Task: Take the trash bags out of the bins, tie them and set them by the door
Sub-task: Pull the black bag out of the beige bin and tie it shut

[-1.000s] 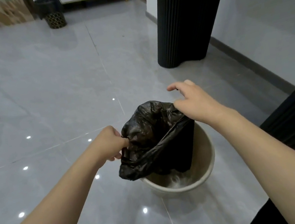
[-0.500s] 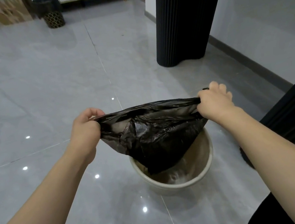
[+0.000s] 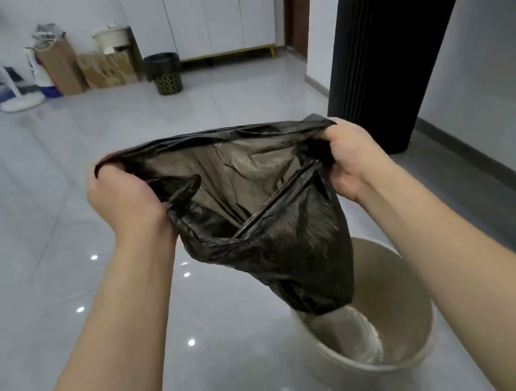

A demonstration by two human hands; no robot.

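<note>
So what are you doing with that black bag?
A person is taking the black trash bag out of the beige bin on the floor. The left hand and the right hand each grip one side of the bag's rim and hold its mouth stretched open. Most of the bag hangs above the bin, with its bottom just at the bin's opening. It is not tied yet. Another bin with a black liner stands by the white cabinets.

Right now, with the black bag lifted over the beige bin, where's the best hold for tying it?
Keep hold of the bag's rim at its two opposite ends, where the left hand and right hand grip bunched plastic from the outer sides. The mouth is stretched open between them and the body hangs free, so those ends can likely cross into a knot.
</note>
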